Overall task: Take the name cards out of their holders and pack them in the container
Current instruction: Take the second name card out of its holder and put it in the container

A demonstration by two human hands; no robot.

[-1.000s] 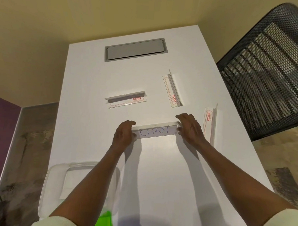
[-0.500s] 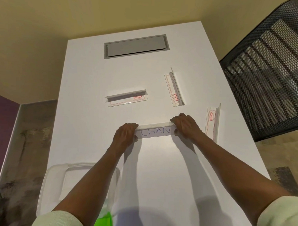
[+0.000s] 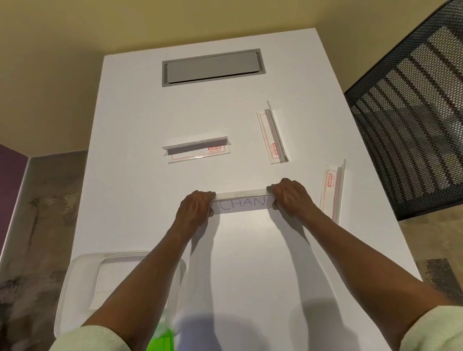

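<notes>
Three clear acrylic holders (image 3: 197, 150) (image 3: 273, 134) (image 3: 332, 190) apparently emptied on the white surface (image 3: 261, 256). Left hand (image 3: 195, 211) and right hand (image 3: 290, 197) gripping opposite ends of fourth clear holder (image 3: 241, 202), handwritten "CHAN" card (image 3: 242, 204) inside. Translucent plastic container (image 3: 82, 288) near left, contents unclear.

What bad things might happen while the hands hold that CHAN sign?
The left hand and right hand grip the CHAN holder by its ends, so pulling might bend the card. The right arm lies close to an empty holder near the table edge and may knock it off.
</notes>
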